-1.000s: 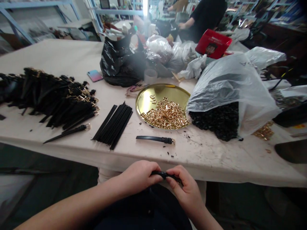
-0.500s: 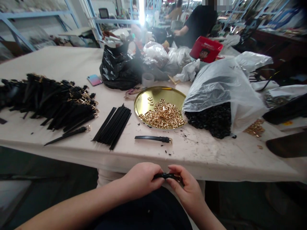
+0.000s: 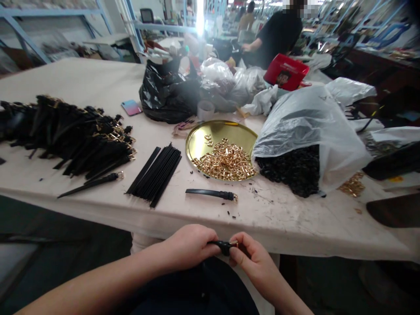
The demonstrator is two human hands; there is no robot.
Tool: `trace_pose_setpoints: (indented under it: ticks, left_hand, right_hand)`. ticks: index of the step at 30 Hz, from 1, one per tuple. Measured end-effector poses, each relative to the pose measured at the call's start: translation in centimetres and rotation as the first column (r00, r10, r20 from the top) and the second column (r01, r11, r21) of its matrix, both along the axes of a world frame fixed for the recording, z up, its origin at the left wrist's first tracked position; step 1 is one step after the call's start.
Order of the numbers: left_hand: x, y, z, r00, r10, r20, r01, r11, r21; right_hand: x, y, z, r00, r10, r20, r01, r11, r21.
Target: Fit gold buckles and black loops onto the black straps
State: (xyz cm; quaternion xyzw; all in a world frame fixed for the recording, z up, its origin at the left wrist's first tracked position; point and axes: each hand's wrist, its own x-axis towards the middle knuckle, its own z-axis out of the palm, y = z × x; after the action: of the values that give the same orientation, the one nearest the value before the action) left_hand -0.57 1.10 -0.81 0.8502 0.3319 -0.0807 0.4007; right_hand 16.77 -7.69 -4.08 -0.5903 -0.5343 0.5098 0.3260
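Note:
Over my lap, just off the table's front edge, a black strap with a gold buckle is held between both hands. My left hand pinches the strap on its left side. At the other end, my right hand grips the buckle between thumb and fingers. A similar buckled strap lies on the table in front of them. Behind it, a round gold tray bears a heap of gold buckles. To the left lies a bundle of flat black strips.
A large pile of buckled straps covers the table's left. On the right, a clear plastic bag spills small black pieces. A black bag, a phone and a red container stand farther back. A person is beyond.
My right hand has shifted its grip toward the buckle end, so more of the black strap and some gold now show between my hands. The view has tilted slightly.

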Motion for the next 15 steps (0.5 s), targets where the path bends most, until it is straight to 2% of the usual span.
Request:
trace_pose_setpoints:
  ticks: [3, 6, 8, 10, 11, 13, 15]
  left_hand:
    - [-0.4, 0.8, 0.4, 1.0, 0.025, 0.019, -0.024, 0.999, -0.048]
    - [-0.6, 1.5, 0.9, 0.99, 0.075, 0.122, -0.05, 0.979, -0.2]
    - [-0.8, 2.0, 1.1, 0.983, 0.107, 0.148, -0.059, 0.953, -0.296]
    - [-0.8, 2.5, 1.0, 0.981, 0.106, 0.164, -0.05, 0.947, -0.317]
    - [-0.7, 2.8, 0.8, 0.981, 0.097, 0.169, -0.048, 0.961, -0.272]
    - [-0.4, 3.3, 0.2, 0.983, 0.079, 0.167, -0.068, 0.995, -0.07]
    - [-0.2, 4.0, -0.5, 0.984, 0.092, 0.154, -0.117, 0.979, 0.165]
  right_hand:
    - [-0.3, 0.8, 0.1, 0.981, 0.072, 0.182, -0.115, 0.965, 0.238]
    - [-0.6, 2.0, 0.9, 0.877, 0.11, 0.468, -0.338, 0.834, 0.437]
    - [-0.7, 3.0, 1.3, 0.79, 0.063, 0.609, -0.445, 0.743, 0.5]
    - [-0.5, 4.0, 1.3, 0.725, 0.018, 0.689, -0.516, 0.676, 0.526]
    - [-0.2, 4.5, 1.0, 0.702, -0.009, 0.712, -0.537, 0.651, 0.536]
    - [0.8, 5.5, -0.4, 0.658, -0.096, 0.747, -0.554, 0.61, 0.566]
    - [2.1, 6.6, -2.6, 0.601, -0.22, 0.768, -0.552, 0.582, 0.598]
